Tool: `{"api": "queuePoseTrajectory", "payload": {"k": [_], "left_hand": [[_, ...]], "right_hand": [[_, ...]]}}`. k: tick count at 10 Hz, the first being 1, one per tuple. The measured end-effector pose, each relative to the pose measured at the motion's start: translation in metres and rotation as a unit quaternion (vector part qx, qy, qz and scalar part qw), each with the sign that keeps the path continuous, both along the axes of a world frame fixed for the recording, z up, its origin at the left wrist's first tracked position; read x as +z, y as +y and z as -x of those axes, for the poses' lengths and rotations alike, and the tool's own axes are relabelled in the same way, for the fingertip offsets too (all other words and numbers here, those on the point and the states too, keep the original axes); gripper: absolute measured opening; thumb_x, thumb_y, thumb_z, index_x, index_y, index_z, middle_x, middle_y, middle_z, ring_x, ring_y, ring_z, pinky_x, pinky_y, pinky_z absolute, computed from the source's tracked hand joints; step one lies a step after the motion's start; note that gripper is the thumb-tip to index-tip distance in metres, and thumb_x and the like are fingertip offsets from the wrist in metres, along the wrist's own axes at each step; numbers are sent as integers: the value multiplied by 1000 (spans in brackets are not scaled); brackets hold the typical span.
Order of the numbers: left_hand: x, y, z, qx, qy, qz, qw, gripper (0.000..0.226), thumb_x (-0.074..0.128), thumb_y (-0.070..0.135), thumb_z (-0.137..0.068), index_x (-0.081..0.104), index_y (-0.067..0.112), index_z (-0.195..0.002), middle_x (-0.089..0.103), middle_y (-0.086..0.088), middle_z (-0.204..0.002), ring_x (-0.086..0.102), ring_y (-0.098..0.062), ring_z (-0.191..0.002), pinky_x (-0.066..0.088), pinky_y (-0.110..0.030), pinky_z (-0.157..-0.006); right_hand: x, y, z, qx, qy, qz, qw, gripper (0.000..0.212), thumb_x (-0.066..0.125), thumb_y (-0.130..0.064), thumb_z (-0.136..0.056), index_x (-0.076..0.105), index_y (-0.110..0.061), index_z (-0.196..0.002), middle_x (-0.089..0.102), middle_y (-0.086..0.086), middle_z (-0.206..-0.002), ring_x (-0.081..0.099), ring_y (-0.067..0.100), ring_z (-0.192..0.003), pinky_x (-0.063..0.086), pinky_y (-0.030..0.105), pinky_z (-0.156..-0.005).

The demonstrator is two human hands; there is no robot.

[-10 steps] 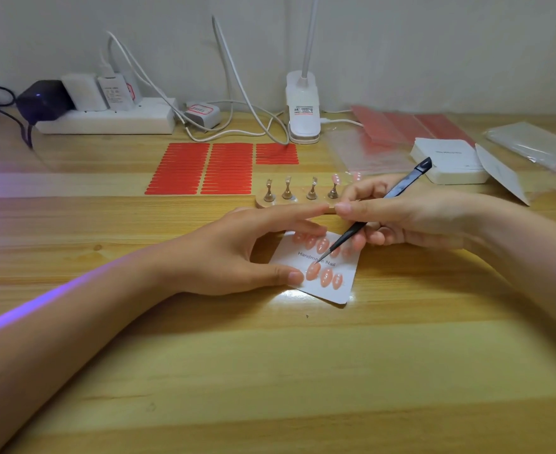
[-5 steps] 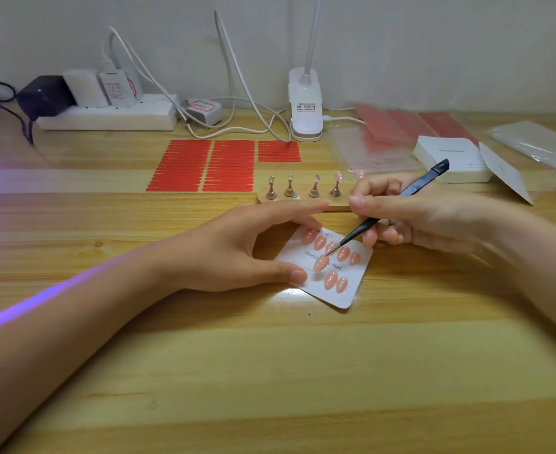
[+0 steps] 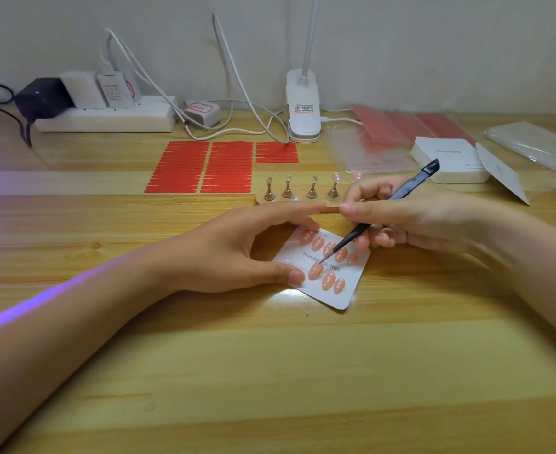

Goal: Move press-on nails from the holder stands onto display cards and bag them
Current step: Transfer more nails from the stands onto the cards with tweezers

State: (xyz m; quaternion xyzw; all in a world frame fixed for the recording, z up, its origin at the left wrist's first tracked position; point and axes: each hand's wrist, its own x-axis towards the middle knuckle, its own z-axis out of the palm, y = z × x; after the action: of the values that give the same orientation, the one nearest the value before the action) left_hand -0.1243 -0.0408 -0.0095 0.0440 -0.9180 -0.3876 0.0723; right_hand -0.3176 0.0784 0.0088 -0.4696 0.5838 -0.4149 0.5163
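A white display card (image 3: 337, 293) printed "Handmade Nail" lies on the wooden table and carries several peach press-on nails (image 3: 328, 281). My left hand (image 3: 234, 250) steadies the card, thumb pressing its left edge and index finger stretched over its top. My right hand (image 3: 397, 214) grips black tweezers (image 3: 361, 231), whose tip touches a nail near the card's middle. Behind the hands stands a wooden base with metal holder stands (image 3: 286, 190); three are bare, and one stand (image 3: 334, 185) carries a pink nail.
Red adhesive strips (image 3: 201, 167) lie behind the stands. A power strip (image 3: 106, 117) with chargers, cables and a white clip lamp (image 3: 303, 106) line the wall. At right lie clear bags (image 3: 531, 144), a stack of white cards (image 3: 450, 160) and a loose card (image 3: 502, 173).
The tweezers' tip has slid down the card toward a lower nail. The left hand still holds the card, which has shifted slightly right.
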Motion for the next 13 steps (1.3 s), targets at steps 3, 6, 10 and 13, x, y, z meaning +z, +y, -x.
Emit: {"api": "queuePoseTrajectory", "payload": {"k": [3,6,10,13], "left_hand": [[0,-1,0,1,-3,-1,1000,71,65,33,-73,33,30,-136,54,12,-128,43,10,-119,27,-3,-96],[-1,-1,0,2,-3,-1,1000,72,65,34,-72,33,30,-136,53,14,-128,43,10,-119,27,-4,-97],[-1,-3,0,5,-12,0,1000,74,64,38,-72,34,30,-139,54,15,-129,42,6,-123,29,-13,-103],[-9,3,1,54,22,101,993,62,65,57,-72,44,39,-127,48,27,-117,42,5,-115,31,-13,-99]], "right_hand": [[2,-2,0,13,2,-18,1000,13,72,-35,-56,65,-24,-55,62,4,-54,50,4,-41,41,11,-41],[4,-3,0,17,9,-32,999,13,72,-34,-57,64,-24,-55,63,4,-55,50,4,-41,42,11,-41],[6,3,-7,-13,58,2,998,22,72,-39,-57,63,-19,-56,58,4,-51,50,6,-40,43,16,-40],[14,30,-14,-180,89,184,962,27,62,-51,-64,71,-26,-64,65,2,-56,56,10,-48,47,16,-44]]}}
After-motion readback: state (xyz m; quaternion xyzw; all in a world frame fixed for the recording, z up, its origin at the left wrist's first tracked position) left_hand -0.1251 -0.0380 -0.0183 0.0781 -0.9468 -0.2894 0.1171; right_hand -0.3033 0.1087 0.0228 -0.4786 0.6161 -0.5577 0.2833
